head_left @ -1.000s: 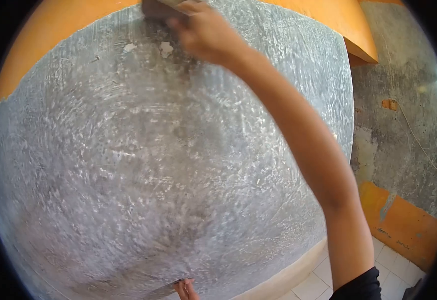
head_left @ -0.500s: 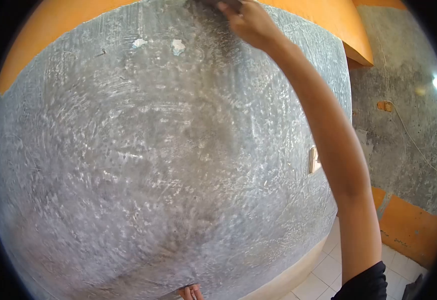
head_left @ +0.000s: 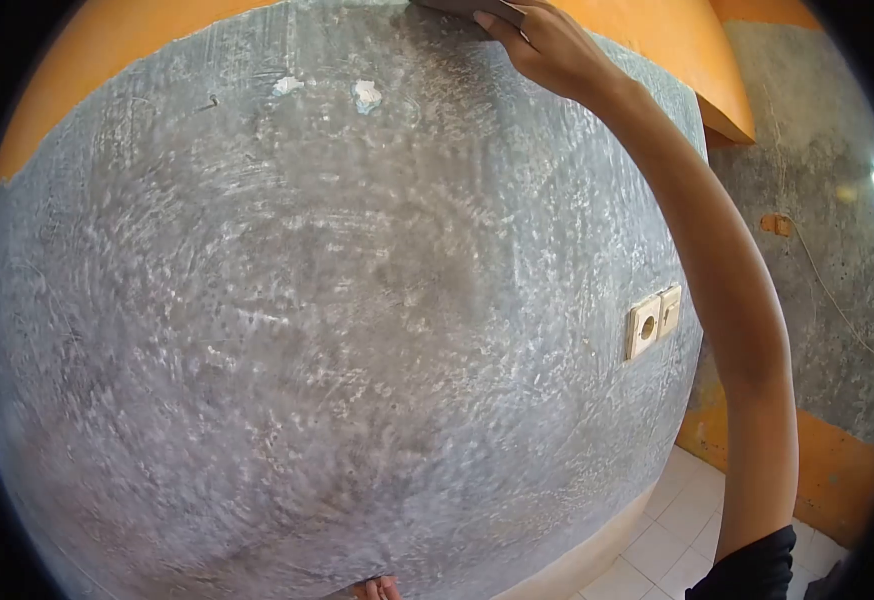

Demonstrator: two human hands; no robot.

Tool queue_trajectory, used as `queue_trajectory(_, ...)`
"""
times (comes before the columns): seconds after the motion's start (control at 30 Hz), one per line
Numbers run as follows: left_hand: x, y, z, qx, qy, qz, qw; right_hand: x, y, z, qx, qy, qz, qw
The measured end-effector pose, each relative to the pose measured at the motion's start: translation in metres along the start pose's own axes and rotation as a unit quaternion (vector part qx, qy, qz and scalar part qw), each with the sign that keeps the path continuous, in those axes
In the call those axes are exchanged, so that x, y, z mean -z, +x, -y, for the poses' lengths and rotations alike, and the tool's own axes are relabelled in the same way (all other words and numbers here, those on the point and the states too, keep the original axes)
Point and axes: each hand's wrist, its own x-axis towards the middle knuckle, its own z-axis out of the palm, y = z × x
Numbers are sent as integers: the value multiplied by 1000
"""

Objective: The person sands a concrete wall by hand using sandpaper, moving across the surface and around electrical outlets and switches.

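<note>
My right hand [head_left: 562,50] is raised to the top of a grey wall [head_left: 357,300] with whitish scuffs. Its fingers are closed on a dark, flat piece of sandpaper [head_left: 472,10], pressed against the wall where the grey meets the orange band. The upper edge of the sandpaper is cut off by the view. At the bottom edge, only a few fingertips of my left hand [head_left: 377,588] show. They are curled close to the wall, and a dark edge beside them is too small to make out.
A socket and switch plate [head_left: 654,322] sits on the wall's right part. Two pale patches [head_left: 367,96] and a small hook [head_left: 214,101] are near the top. White floor tiles [head_left: 657,540] lie at lower right, before another grey and orange wall [head_left: 807,300].
My right hand and the sandpaper have shifted right along the top of the wall. The forearm has moved right too, uncovering the socket plate. My left fingertips sit slightly lower in view.
</note>
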Motion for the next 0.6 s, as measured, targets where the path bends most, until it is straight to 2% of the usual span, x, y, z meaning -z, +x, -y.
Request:
queue_trajectory(0.07, -2, -1, -1, -2, 5, -4, 1000, -3, 6, 3, -5, -18, 6, 1000)
queue_trajectory(0.17, -10, -1, -3, -24, 12, -37, 999, -12, 13, 0, 79, -4, -38, 996)
queue_trajectory(0.27, -6, -1, 16, -55, 60, -53, 995, -7, 4, -19, 90, -44, -39, 994)
queue_trajectory(0.3, -8, -1, 10, -66, 79, -56, 993, 1, 0, -17, 43, 1, -12, 999)
queue_trajectory(0.4, -9, -8, -13, -28, 3, -63, 998, 0, 5, -9, 19, 20, -4, 1000)
queue_trajectory(0.5, -9, -7, 7, 47, -96, -29, 994, -18, 15, -4, 135, 7, -68, 989)
queue_trajectory(0.6, -13, -18, -7, -34, -27, -70, 997, -17, 15, -15, 130, -16, -64, 989)
